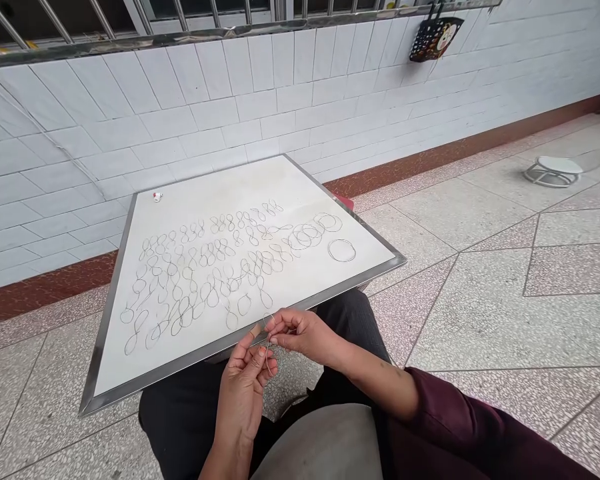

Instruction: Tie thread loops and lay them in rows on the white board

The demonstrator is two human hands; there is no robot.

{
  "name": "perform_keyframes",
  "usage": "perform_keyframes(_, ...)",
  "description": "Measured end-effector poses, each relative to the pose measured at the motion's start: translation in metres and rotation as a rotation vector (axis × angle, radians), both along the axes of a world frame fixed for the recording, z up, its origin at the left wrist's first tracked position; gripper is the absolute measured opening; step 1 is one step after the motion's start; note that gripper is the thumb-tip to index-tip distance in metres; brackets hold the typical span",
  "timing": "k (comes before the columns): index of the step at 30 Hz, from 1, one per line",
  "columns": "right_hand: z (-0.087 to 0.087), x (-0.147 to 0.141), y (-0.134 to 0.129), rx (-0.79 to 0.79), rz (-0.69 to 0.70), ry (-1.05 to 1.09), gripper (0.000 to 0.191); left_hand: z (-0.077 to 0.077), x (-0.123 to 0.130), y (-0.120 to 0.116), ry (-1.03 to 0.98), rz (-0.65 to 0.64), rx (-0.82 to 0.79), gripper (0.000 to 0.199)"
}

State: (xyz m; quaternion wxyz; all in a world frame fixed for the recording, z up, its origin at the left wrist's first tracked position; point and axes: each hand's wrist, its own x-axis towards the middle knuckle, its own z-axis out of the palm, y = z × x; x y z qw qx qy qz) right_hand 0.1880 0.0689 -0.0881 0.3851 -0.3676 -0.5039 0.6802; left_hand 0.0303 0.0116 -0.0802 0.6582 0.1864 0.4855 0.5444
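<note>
Between my two hands, just past the near edge of the white table (220, 187), is a thin wire loop (269, 363). My left hand (250, 367) pinches its lower part between thumb and fingers. Its upper part sits in the fingertips of my right hand (300, 333). Rows of thin wire pieces twisted into figure-eights (185, 303) lie across the tabletop. Toward the right, several round wire rings (307, 233) overlap one another. A separate wire ring (341, 251) rests near the right corner.
A metal strip (180, 370) edges the tabletop. At its far left corner lies a small white and red object (157, 197). A white tiled wall (205, 120) stands behind, with a patterned bag (425, 40) hanging from the window ledge. A low stool (555, 170) is on the floor at right.
</note>
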Motion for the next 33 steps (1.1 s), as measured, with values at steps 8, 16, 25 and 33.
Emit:
perform_keyframes(8,-0.004,0.0,0.001,-0.037,0.039,0.0,0.027,0.001,-0.002,0.004,0.06,-0.098,-0.005,0.054)
perform_keyframes(16,-0.003,0.001,0.002,-0.121,0.106,0.115,0.035,0.001,-0.007,0.007,0.115,-0.166,-0.006,0.054)
perform_keyframes(25,-0.014,-0.005,-0.003,-0.016,0.023,0.089,0.031,0.005,-0.007,0.006,0.12,-0.191,-0.008,0.052)
perform_keyframes(33,-0.014,-0.003,-0.004,0.144,-0.034,-0.032,0.027,0.002,-0.008,0.004,0.081,-0.2,0.006,0.052)
